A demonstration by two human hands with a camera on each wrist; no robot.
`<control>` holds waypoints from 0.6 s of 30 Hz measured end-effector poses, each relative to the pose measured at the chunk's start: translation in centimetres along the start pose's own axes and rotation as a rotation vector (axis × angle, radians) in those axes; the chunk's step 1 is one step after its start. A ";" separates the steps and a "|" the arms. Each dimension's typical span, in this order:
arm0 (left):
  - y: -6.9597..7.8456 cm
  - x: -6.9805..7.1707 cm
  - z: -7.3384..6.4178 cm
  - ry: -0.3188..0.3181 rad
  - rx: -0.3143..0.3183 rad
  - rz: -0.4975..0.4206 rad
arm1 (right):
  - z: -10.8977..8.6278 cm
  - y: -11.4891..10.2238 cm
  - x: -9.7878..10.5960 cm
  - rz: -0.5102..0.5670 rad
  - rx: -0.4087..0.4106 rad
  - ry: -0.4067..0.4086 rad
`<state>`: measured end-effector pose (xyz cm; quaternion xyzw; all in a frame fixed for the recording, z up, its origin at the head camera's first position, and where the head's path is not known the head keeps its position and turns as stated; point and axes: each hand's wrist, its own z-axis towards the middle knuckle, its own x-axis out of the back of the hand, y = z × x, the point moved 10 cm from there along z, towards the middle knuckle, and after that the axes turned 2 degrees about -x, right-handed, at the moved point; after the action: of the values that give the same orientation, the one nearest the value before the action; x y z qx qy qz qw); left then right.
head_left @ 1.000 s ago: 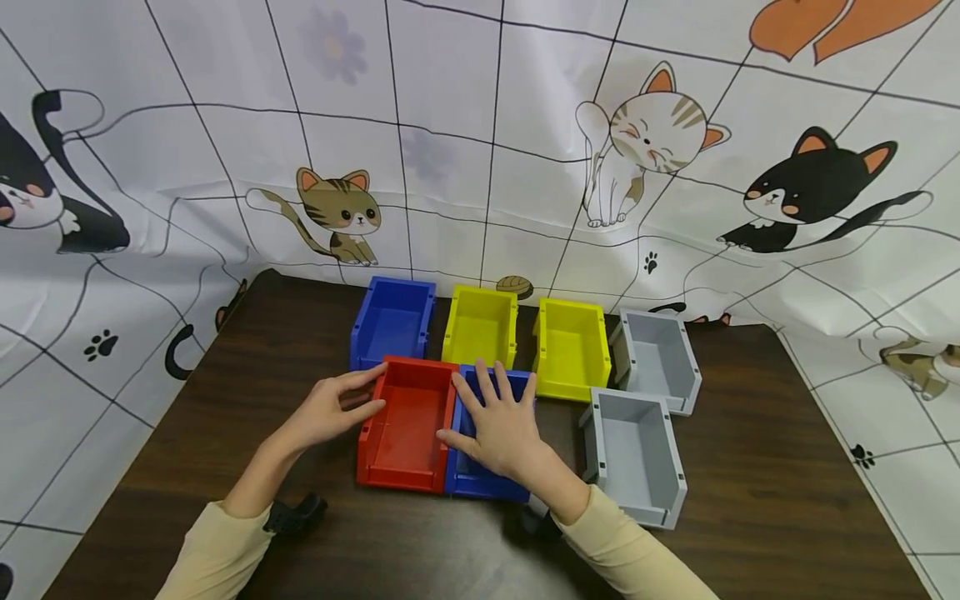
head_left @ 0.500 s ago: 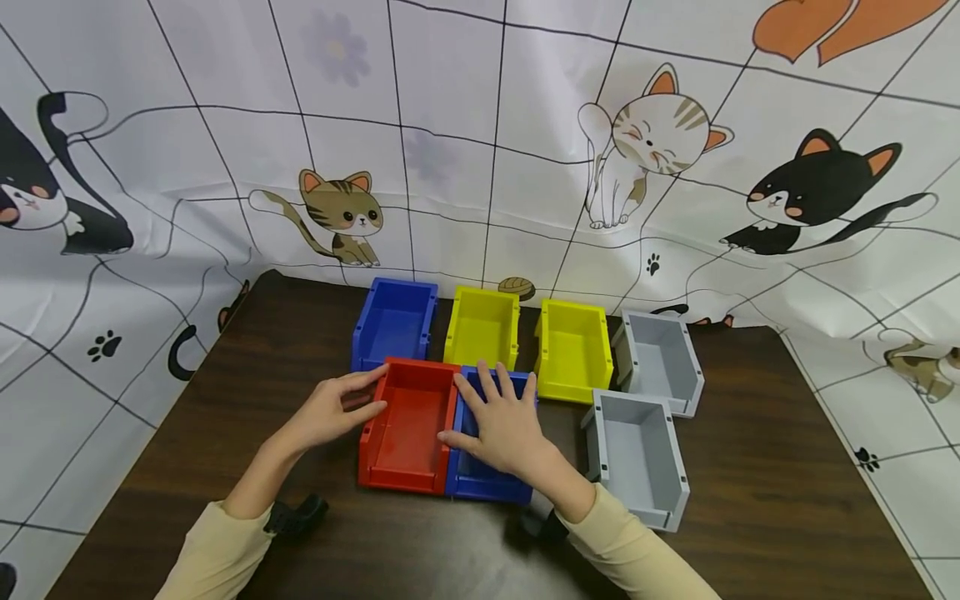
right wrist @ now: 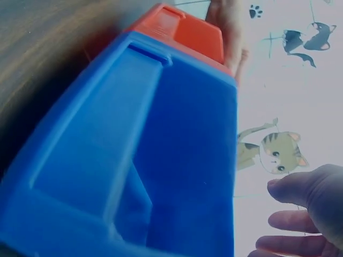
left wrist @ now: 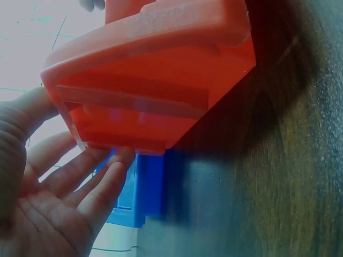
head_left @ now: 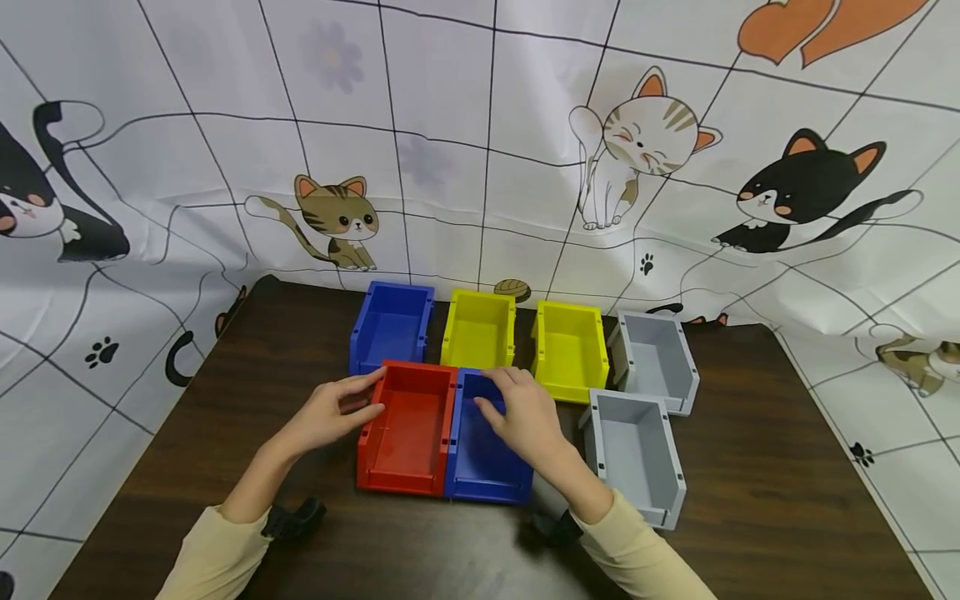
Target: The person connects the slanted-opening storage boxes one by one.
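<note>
A red bin point(head_left: 408, 433) and a blue bin point(head_left: 487, 450) sit side by side on the table, their long walls together. My left hand point(head_left: 326, 417) rests with loosely bent fingers against the red bin's left wall; the left wrist view has the fingertips point(left wrist: 126, 155) right at that wall. Over the blue bin's back right part is my right hand point(head_left: 528, 421), fingers lightly bent and thumb spread over the opening. In the right wrist view, a gap shows between the right hand's thumb point(right wrist: 292, 187) and the blue bin. Nothing is in either hand.
Behind stand another blue bin point(head_left: 393, 325), two yellow bins point(head_left: 480, 329) and a grey bin point(head_left: 656, 354) in a row. A second grey bin point(head_left: 633, 450) is close to my right forearm. A cat-patterned sheet point(head_left: 450, 167) hangs behind the dark wooden table point(head_left: 780, 467).
My right hand was spread flat over the blue bin; now it has shifted right with its fingers drawn together and bent. The left hand and the bins have stayed in place.
</note>
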<state>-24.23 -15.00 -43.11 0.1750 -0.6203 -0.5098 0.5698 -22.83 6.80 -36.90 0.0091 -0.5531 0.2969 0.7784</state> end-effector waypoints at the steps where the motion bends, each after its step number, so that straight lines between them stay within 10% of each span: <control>1: 0.0 0.0 0.0 -0.002 -0.002 0.003 | -0.1 0.2 0.3 0.005 -0.010 0.008; 18: -0.2 -0.2 0.2 -0.018 -0.003 -0.013 | -1.5 5.2 4.6 0.014 -0.125 0.137</control>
<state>-24.41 -14.87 -43.40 0.1734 -0.6234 -0.5161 0.5612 -22.98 13.67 -35.10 -0.0639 -0.5161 0.2671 0.8113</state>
